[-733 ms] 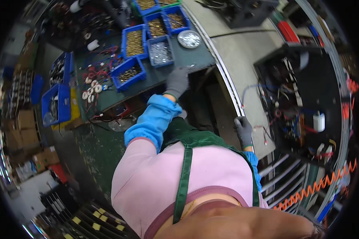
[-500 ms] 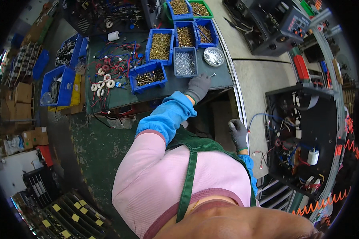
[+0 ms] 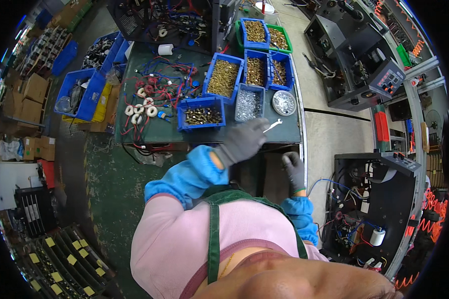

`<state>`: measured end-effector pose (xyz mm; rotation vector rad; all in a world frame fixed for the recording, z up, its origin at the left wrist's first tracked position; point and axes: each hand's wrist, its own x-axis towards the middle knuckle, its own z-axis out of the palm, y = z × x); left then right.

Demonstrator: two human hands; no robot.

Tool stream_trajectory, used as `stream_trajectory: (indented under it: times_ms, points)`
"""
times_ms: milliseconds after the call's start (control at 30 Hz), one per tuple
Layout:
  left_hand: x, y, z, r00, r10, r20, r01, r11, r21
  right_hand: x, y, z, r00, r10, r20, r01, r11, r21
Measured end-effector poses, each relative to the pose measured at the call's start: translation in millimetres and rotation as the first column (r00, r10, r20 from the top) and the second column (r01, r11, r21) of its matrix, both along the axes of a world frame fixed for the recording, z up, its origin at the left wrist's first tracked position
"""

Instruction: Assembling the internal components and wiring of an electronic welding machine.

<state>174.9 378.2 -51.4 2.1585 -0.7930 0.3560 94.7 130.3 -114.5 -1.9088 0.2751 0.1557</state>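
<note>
My left hand [image 3: 242, 143], in a grey glove and blue sleeve cover, is over the front edge of the green-topped table [image 3: 157, 133]. Its fingers are closed around a small silver open-ended wrench [image 3: 274, 124], whose open end points away to the right. Just beyond the knuckles stands a blue bin of silver fasteners [image 3: 249, 103]; a blue bin of darker brass-coloured parts [image 3: 201, 115] is to its left. My right hand [image 3: 295, 172], gloved too, is held low off the table's right corner. Its fingers are curled, and anything inside them is hidden.
More blue bins of brass-coloured fasteners [image 3: 223, 77] and a round dish of silver pieces [image 3: 284, 102] stand farther back. Wires with white rings [image 3: 141, 109] cover the table's left part. An opened black machine housing [image 3: 379, 199] is at right; blue crates [image 3: 80, 94] are at left.
My left hand has drawn back from the silver-fastener bin, toward me and leftward, with the wrench at its fingertips. My right hand's fingers look more curled. The whole view has shifted.
</note>
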Motion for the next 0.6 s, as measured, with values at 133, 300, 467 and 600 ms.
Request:
stream_trajectory:
  times_ms: [133, 300, 467, 600]
  points:
    - [29, 116, 38, 0.933, 0.358, 0.034, -0.353, 0.93, -0.099, 60, 17, 37, 0.992, -0.053, 0.11, 0.057, 0.998, -0.026]
    - [63, 280, -15, 0.791, 0.563, -0.238, -0.608, 0.765, -0.212, 158, 101, 88, 0.959, 0.138, 0.246, -0.109, 0.986, -0.127]
    - [145, 380, -27, 0.709, 0.661, -0.245, -0.682, 0.731, -0.001, 254, 188, 119, 0.897, 0.209, 0.39, -0.064, 0.934, -0.352]
    - [225, 454, -47, 0.716, 0.633, -0.293, -0.67, 0.741, -0.036, 334, 246, 135, 0.85, 0.178, 0.495, 0.107, 0.863, -0.494]
